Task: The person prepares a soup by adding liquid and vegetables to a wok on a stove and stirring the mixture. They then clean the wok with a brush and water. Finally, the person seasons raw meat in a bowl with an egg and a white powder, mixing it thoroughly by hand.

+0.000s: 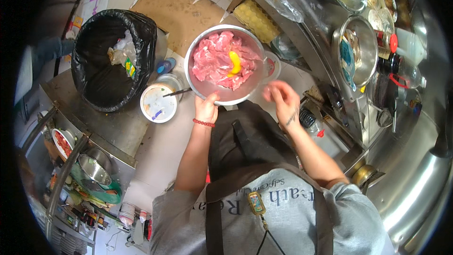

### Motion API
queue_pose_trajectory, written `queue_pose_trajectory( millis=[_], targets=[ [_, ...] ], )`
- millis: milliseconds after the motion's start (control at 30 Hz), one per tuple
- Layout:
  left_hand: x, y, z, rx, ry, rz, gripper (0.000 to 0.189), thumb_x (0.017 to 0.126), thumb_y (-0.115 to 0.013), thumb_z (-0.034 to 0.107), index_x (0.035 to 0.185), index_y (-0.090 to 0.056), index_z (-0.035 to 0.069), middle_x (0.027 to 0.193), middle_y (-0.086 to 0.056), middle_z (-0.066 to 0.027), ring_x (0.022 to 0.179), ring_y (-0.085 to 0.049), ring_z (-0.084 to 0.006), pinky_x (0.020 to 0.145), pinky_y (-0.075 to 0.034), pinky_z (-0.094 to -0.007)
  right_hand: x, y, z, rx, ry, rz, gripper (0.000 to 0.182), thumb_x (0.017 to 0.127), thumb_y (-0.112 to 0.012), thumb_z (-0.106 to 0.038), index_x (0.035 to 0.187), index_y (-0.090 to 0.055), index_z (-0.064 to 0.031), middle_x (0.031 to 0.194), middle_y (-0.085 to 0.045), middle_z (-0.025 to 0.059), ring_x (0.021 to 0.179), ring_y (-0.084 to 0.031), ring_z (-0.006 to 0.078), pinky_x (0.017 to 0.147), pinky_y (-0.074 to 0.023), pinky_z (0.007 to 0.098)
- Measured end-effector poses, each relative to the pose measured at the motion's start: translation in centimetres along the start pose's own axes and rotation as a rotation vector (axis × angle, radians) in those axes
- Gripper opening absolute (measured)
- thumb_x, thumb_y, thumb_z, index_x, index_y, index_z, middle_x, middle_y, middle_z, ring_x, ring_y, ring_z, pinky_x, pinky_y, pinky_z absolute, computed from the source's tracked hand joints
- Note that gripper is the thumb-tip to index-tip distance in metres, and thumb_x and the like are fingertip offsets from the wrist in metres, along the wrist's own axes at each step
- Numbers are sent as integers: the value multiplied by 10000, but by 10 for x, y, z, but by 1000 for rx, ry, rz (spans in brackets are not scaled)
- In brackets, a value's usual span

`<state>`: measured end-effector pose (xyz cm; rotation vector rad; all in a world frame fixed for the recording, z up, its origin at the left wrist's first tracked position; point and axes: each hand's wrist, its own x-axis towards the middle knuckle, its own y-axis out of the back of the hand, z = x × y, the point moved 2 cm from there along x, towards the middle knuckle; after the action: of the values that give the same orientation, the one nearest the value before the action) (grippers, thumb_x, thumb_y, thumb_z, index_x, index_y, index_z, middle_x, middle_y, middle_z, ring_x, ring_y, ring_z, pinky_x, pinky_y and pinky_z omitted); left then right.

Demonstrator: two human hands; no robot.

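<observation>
My left hand [206, 108], with a red bead bracelet at the wrist, grips the near rim of a metal bowl [247, 88]. Raw pink meat [208, 56] in pieces fills much of the bowl, and yellow egg yolk [235, 63] lies on top of it. A dark thin handle [177, 92] sticks out to the left beside that hand; what it belongs to is hidden. Just right of the bowl, touching nothing, is my right hand [281, 95], its fingers loosely curled and slightly blurred. No object shows in it.
A bin lined with a black bag [85, 53] stands at the left, near a white round lid [159, 111]. Flattened cardboard [177, 3] covers floor beyond the bowl. Along the right, a steel counter [318, 42] carries another metal bowl [371, 56] and several bottles. A person's sleeve [49, 55] shows far left.
</observation>
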<state>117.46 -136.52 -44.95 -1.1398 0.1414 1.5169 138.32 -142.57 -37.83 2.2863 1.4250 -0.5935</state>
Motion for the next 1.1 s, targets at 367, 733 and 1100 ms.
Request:
queue_pose_trajectory(
  millis=[367, 733, 1100],
  targets=[
    [1, 15, 0, 190, 118, 15, 505, 693, -475, -128, 1166, -475, 48, 920, -574, -27, 658, -583, -143, 480, -480, -255, 74, -92, 8, -971, 482, -496, 420, 696, -609, 3, 1099, -631, -114, 1132, -593, 213, 953, -612, 359, 853, -484, 405],
    [-14, 6, 39, 219, 198, -72, 644, 674, -453, -153, 1288, -413, 38, 1118, -571, -85, 902, -612, -186, 609, -517, -261, 74, -105, 17, -826, 488, -753, 668, 663, -732, -109, 1284, -518, -231, 1336, -387, 230, 1208, -416, 436, 1021, -377, 470],
    [-25, 19, 33, 164, 157, -96, 496, 666, -452, -147, 1133, -510, 10, 949, -605, -85, 723, -633, -210, 570, -547, -311, 53, -114, -7, -894, 749, -698, 404, 623, -673, -5, 1012, -668, -111, 1105, -576, 158, 1132, -499, 362, 906, -432, 420]
  ],
)
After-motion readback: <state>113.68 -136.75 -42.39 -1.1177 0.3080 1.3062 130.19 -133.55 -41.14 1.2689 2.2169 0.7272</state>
